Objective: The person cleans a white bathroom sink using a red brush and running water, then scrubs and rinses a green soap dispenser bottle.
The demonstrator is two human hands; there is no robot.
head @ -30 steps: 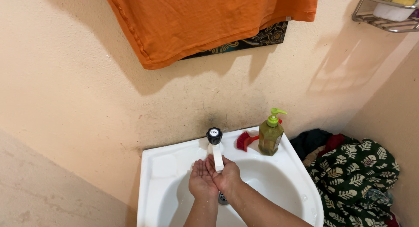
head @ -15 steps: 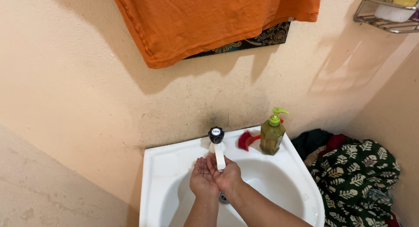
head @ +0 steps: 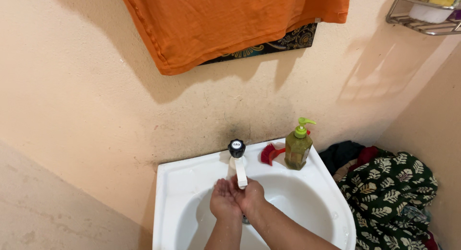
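Both forearms reach up from the lower edge over the sink (head: 177, 182). The left hand (head: 224, 200) is turned palm up, fingers loosely cupped and together, holding nothing. The right hand (head: 249, 196) presses against its right side, knuckles up, fingers curled over the left hand's fingertips; it grips nothing either. The two hands touch each other directly under the tap (head: 239, 168), whose white spout ends just above the right hand's fingers. Beyond the hands, the tap's black knob sits at the back rim. Farther back and to the right of the right hand stands a green soap bottle (head: 298, 149) with a pump, and a red brush (head: 270, 154) lies just beside it. To the far right is a heap of patterned clothes (head: 389, 192). High on the wall hangs an orange towel (head: 230, 24).
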